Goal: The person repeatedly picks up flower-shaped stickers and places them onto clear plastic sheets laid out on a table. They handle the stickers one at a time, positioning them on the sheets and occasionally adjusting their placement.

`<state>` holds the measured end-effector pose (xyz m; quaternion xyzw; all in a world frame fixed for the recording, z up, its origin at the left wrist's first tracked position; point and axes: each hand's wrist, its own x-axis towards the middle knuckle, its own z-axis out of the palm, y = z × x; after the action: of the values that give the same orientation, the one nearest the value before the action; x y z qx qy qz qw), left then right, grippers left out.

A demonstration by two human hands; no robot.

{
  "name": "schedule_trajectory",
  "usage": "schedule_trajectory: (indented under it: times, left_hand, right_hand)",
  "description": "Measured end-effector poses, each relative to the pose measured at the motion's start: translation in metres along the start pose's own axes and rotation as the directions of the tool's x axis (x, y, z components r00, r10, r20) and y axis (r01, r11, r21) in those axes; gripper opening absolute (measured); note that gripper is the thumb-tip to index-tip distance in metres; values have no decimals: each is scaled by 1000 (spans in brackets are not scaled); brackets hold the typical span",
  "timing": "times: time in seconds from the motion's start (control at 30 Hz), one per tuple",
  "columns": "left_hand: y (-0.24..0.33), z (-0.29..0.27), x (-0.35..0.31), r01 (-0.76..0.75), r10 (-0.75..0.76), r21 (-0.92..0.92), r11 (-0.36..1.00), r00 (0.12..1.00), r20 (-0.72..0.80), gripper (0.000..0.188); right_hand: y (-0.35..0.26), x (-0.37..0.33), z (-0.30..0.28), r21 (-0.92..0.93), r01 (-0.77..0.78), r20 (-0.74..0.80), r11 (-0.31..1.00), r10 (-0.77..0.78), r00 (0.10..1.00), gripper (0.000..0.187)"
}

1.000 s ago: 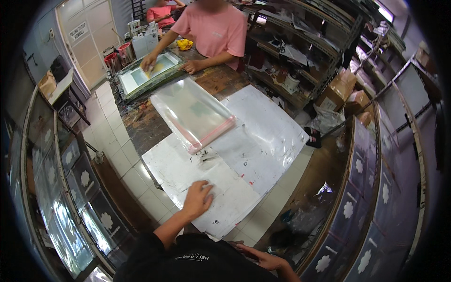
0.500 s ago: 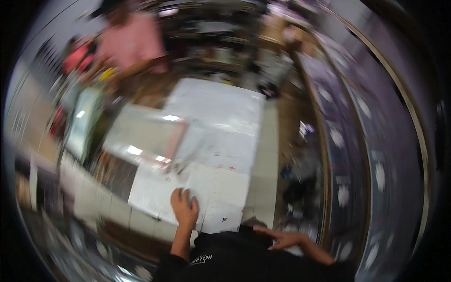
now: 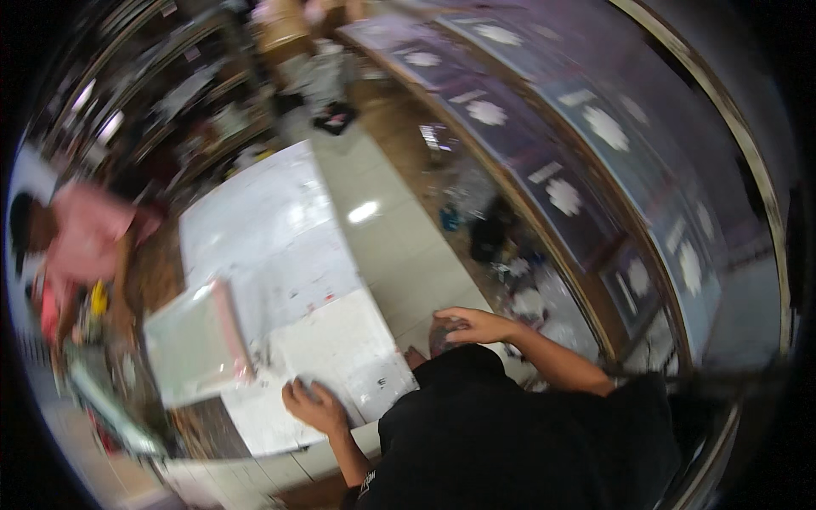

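Note:
My left hand (image 3: 314, 406) rests on the near part of a white sheet (image 3: 327, 340) that covers the table, its fingers bent a little and apart, holding nothing. Just left of it lies a stack of flat clear plastic packs (image 3: 194, 344), pale green with a pink strip along one edge. My right hand (image 3: 474, 325) is off the table, above the floor by my leg. Its fingers reach left, with a gap between them and the thumb. A dark blurred patch under those fingers cannot be made out.
A person in a pink top (image 3: 89, 234) is at the table's far left. Shelves (image 3: 183, 102) hold goods at the back. Along the right runs a long rack of purple-grey panels (image 3: 544, 161), with plastic-wrapped items (image 3: 527, 293) on the floor before it. A grey bag (image 3: 323, 81) stands beyond the table.
The view has swung to the right, so the table and the person now sit further left. My right hand is raised further from my body. My left hand stays on the white sheet.

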<state>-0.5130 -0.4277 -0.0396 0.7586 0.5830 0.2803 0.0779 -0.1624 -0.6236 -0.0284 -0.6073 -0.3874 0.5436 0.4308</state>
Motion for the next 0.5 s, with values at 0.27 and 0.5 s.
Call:
schedule_trajectory:
  times: [0.27,0.5]
  left_hand:
    - [19,-13,11,0,-10,-82,997,991,-130,36]
    - [17,-29,16,135,-200,-279,951,955,-219,44]
  right_hand:
    - [178,21,-47,538,-451,-195,713,625,756,27]
    - [185,17,-72,156,-673,-240,723,688,684,40]
